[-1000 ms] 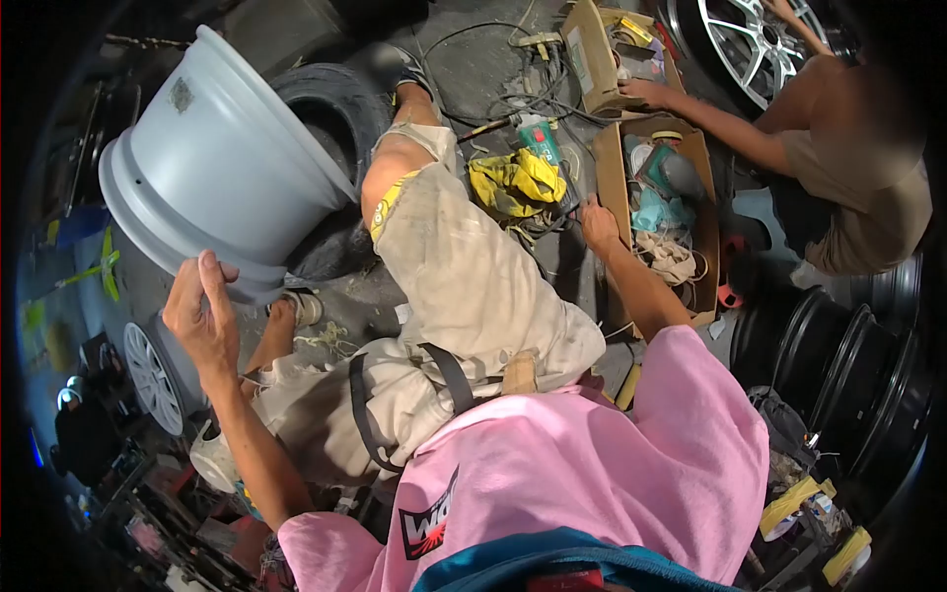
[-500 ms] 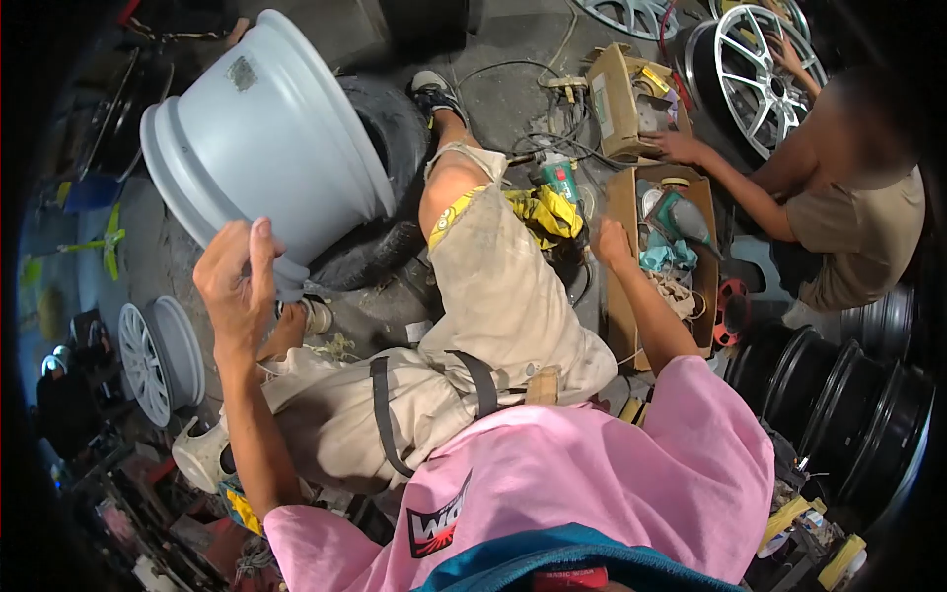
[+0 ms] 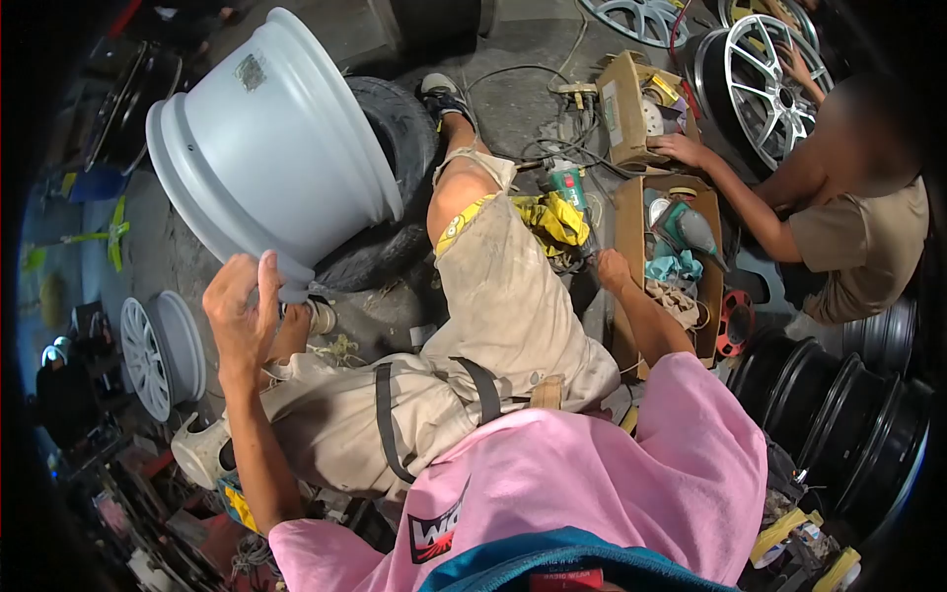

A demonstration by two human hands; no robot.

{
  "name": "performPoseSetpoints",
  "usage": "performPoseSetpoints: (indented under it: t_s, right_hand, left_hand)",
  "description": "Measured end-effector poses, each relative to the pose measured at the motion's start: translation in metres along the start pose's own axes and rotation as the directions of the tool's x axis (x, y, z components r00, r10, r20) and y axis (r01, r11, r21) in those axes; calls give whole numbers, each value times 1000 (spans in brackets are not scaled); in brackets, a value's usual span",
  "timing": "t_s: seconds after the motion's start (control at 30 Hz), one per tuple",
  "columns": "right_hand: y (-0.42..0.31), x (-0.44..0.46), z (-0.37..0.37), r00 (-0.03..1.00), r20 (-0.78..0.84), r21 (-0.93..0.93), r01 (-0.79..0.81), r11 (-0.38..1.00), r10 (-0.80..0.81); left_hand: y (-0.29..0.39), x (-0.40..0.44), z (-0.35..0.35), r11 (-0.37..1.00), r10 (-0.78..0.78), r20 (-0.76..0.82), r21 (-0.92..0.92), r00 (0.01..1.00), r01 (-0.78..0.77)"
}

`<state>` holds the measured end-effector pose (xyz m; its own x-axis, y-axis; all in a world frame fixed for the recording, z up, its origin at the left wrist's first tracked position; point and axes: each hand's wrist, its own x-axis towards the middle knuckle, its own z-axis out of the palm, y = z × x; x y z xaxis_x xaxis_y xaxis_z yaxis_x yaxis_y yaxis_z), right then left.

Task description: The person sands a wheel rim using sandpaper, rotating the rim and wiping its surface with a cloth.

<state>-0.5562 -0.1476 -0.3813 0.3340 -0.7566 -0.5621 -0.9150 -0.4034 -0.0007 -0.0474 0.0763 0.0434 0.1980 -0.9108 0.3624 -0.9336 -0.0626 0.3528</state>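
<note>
Rim: silver, tilted, person's left of centre, largest thing around; overlapping tyre in view, contact between them can't be told.
Left hand: just in front of rim's near edge, thumb up, fingers curled. Touching or gripping: can't tell.
Right hand: low, well right of rim, nearest to grinder's dark end. Grip hidden, can't tell.
Hands: well apart. Looks like a reach to grinder, with left hand by rim.
Grinder: right of rim, beyond tyre, green body, yellow cloth against it, cord near. Any lift probably calls for a firm body grip, cloth and cord kept off the dark end.
Box: farther right of rim than grinder, packed with green tool and rags.
Co-worker: far right of rim, one hand on second box, other by spoked wheel.
</note>
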Motion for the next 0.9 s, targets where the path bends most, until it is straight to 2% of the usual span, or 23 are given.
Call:
performPoseSetpoints:
  t_s: [0.03, 0.07, 0.13, 0.27, 0.33, 0.47, 0.53, 0.6, 0.67, 0.7, 0.73, 0.77, 0.8, 0.83, 0.87, 0.9]
  right_hand:
    - [0, -1, 2, 999, -17, 83, -44, 996, 45]
    - [2, -1, 3, 999, -17, 83, -47, 995, 49]
    - [8, -4, 1, 990, 135, -37, 46, 998, -40]
    - [23, -21, -3, 993, 110, 74, 40, 996, -48]
    - [34, -19, 20, 993, -110, 215, 63, 975, -40]
    - [20, -32, -23, 994, -78, 212, 95, 973, -80]
    - [12, -31, -80, 933, -359, 410, 158, 898, -1]
    - [8, -24, -159, 898, -377, 537, 14, 844, 225]
    - [59, 33, -175, 700, -687, 403, 145, 904, 194]
    - [76, 59, -181, 321, -947, 101, 213, 972, 29]
    - [99, 86, -200, 327, -945, 110, 284, 952, 12]
    - [97, 86, -225, 529, -844, 228, 201, 953, 91]
    - [120, 117, -220, 505, -863, 112, 205, 972, -7]
    - [140, 148, -213, 517, -856, 115, 214, 970, -13]
    - [158, 177, -202, 580, -812, 51, 185, 981, -67]
    - [171, 204, -192, 640, -760, -14, 164, 986, -117]
  left_hand:
    - [1, 2, 2, 1000, 2, 0, -2, 1000, -2]
    - [3, 5, 4, 1000, 21, 0, -11, 1000, -21]
    - [6, 11, 8, 999, 46, -2, -26, 999, -46]
    - [10, 18, 15, 997, 68, -3, -36, 998, -68]
    - [11, 19, 16, 997, 70, -3, -45, 998, -70]
    - [9, 21, 13, 997, 77, 12, -18, 997, -77]
    - [3, 21, 10, 996, 92, 14, 9, 996, -92]
    - [-4, 21, 7, 998, 33, 10, 51, 999, -33]
    - [-5, 23, 7, 999, -10, 16, 53, 1000, 9]
    - [-6, 23, 7, 997, -61, 17, 54, 998, 60]
    - [-7, 23, 8, 996, -70, 30, 55, 997, 68]
    - [-6, 23, 10, 995, -79, 38, 62, 996, 76]
    - [-4, 23, 13, 993, -80, 75, 92, 994, 73]
    - [-4, 24, 16, 990, -84, 116, 122, 990, 70]
    - [-10, 22, 21, 991, -35, 157, 134, 987, 14]
    - [-8, 24, 24, 989, -50, 177, 144, 983, 24]
